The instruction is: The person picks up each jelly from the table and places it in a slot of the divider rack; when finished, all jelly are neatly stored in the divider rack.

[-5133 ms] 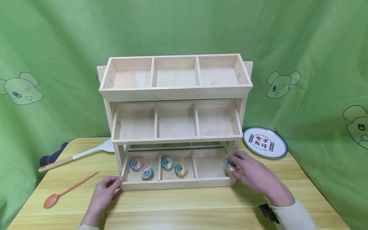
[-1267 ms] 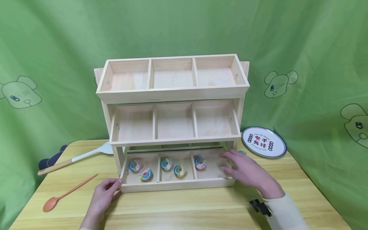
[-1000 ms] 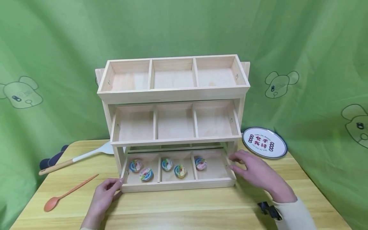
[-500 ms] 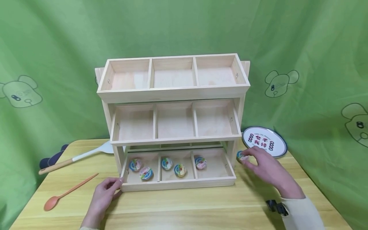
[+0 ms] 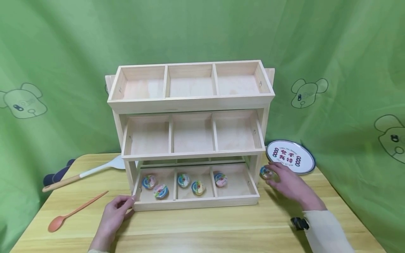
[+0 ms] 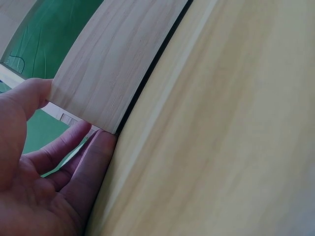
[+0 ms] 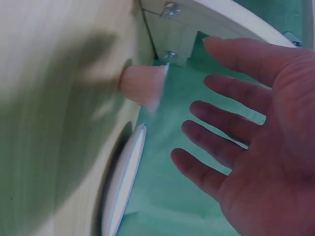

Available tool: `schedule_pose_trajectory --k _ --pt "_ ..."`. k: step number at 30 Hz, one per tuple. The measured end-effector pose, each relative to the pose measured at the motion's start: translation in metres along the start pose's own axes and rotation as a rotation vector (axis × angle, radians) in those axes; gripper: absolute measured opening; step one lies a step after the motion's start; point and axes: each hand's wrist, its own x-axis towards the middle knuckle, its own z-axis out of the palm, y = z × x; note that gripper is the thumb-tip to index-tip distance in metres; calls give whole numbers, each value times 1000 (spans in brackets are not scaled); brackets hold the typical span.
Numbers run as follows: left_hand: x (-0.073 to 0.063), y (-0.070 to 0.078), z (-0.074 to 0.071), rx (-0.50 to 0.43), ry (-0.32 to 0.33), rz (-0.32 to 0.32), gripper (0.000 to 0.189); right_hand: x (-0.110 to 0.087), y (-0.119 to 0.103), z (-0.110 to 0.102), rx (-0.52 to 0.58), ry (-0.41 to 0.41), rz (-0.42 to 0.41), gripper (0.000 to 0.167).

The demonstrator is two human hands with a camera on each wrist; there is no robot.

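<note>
My left hand (image 5: 113, 217) holds the front left corner of the bottom tray (image 5: 202, 203) of a pale wooden three-tier rack. In the left wrist view, the thumb (image 6: 34, 93) lies on the board's upper edge, with fingertips at its end below. Small jelly cups with printed lids sit in the bottom tray: two left, two middle, and one pink-lidded cup (image 5: 220, 179) at right. Another jelly cup (image 5: 265, 172) stands on the table right of the rack. Beside it is my right hand (image 5: 289, 182); the right wrist view shows its spread fingers apart from the cup (image 7: 142, 84).
A plate (image 5: 291, 165) with red lettering lies behind the right hand. At left lie a white spatula (image 5: 95, 170) with a wooden handle and an orange spoon (image 5: 57, 224). The rack's middle tray (image 5: 193, 154) and top tray (image 5: 190, 104) overhang the bottom one.
The cup my right hand held earlier now lies in the bottom tray's right compartment. That hand has moved right, out of the tray, to the cup on the table. My left hand stays put.
</note>
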Motion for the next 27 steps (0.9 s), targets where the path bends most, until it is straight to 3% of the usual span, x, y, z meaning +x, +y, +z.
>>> schedule_pose_trajectory --k 12,27 --pt "0 -2 0 10 -3 -3 40 6 11 14 -34 -38 25 73" --pt "0 -1 0 -1 -1 -12 40 17 13 24 -112 -4 -54 47"
